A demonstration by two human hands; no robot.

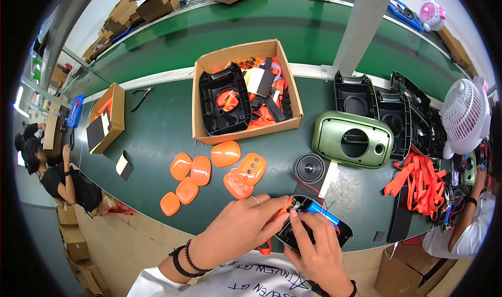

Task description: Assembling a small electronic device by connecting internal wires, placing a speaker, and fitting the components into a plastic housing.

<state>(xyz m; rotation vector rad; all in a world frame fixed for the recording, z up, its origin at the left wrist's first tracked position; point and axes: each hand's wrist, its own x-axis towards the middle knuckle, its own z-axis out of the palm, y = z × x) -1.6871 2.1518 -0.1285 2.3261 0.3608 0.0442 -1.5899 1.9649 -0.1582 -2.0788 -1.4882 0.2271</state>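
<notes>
At the near edge of the bench, my left hand [248, 219] pinches a small orange piece [285, 207] at the far left end of a black plastic housing [343, 235]. My right hand [318, 243] grips that housing, its fingertips close to my left fingers at a small metallic part [297, 206]. Inside the housing lies a blue cylindrical battery [323, 212]. A thin red wire runs from there to a round black speaker [309, 168] just beyond. Exactly what is between my fingertips is partly hidden. An orange strap [265, 247] hangs below the housing.
Orange covers [201, 170] lie left of the speaker. Beyond stands a cardboard box [196, 103] of parts. To the right are a green shell [324, 153], black housings [356, 90], orange straps [415, 184] and a white fan [465, 111]. Pliers [140, 97] lie far left. Co-workers sit at both sides.
</notes>
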